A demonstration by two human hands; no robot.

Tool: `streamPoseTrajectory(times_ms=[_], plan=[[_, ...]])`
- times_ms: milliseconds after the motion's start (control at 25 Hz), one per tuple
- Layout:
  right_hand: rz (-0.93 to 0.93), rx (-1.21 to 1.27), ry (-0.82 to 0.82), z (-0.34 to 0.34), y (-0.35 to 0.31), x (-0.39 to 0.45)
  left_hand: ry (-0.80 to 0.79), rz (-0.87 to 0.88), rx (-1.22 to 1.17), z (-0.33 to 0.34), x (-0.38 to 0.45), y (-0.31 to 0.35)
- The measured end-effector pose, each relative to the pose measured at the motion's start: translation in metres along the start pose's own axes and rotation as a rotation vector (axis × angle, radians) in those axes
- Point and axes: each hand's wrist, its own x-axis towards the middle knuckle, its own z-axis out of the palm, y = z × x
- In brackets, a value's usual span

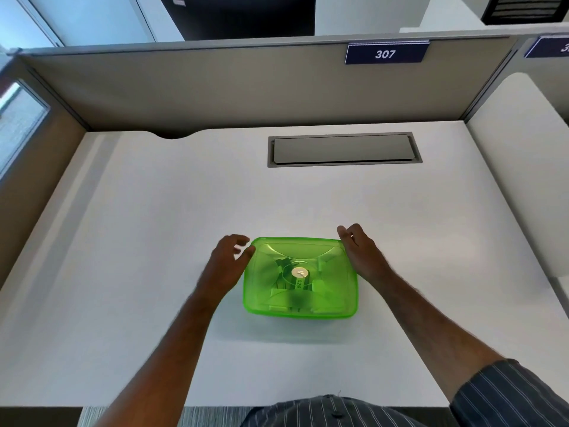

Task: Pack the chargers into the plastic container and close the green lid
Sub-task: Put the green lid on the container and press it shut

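The plastic container stands on the white desk in front of me with its translucent green lid (pixel 300 277) lying on top. Dim shapes of chargers (pixel 286 285) show through the lid, with a round gold sticker at its centre. My left hand (pixel 226 266) is at the lid's left edge, fingers spread, thumb touching the far left corner. My right hand (pixel 361 252) lies along the right edge, fingers apart near the far right corner. Neither hand holds anything.
A grey cable hatch (pixel 345 149) is set into the white desk (pixel 154 241) behind the container. Beige partition walls (pixel 215 87) close off the back and sides, with a sign reading 307. The desk's near edge is just in front of my body.
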Motion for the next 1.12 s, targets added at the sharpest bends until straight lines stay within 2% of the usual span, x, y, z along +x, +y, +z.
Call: streamPoseTrajectory(times_ms=[120, 280, 440, 800, 1120], plan=[[0.014, 0.018, -0.038, -0.007, 0.011, -0.019, -0.056, -0.174, -0.183, 0.001, -0.022, -0.014], [0.074, 0.070, -0.133, -0.009, 0.029, -0.044, -0.093, -0.251, -0.289, 0.006, -0.043, -0.021], [0.093, 0.126, -0.158, -0.003, 0.040, -0.057, -0.068, -0.263, -0.325, 0.007, -0.051, -0.020], [0.057, 0.219, -0.106, 0.000, 0.045, -0.055, -0.017, -0.269, -0.315, 0.011, -0.052, -0.014], [0.022, 0.252, -0.048, -0.017, 0.030, -0.018, 0.008, -0.228, -0.327, 0.012, -0.012, 0.006]])
